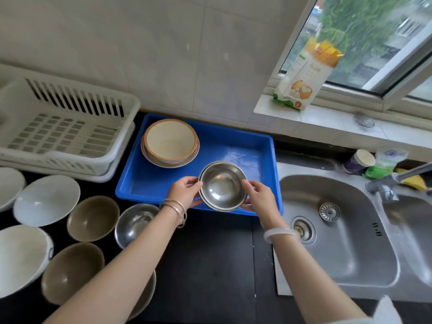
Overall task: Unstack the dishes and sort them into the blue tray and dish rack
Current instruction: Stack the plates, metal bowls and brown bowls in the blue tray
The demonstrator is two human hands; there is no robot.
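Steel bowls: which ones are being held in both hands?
The nested steel bowls over the blue tray, gripped by left hand and right hand; another steel bowl sits untouched on the counter.

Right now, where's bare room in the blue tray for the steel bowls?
Free: blue tray floor right of the cream bowl, and the front-left corner. The steel bowls, held by left hand and right hand, hang over the front edge. Crowded: back-left.

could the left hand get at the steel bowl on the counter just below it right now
Probably not yet: the left hand is gripping the stacked steel bowls with the right hand. The lone steel bowl itself is uncovered.
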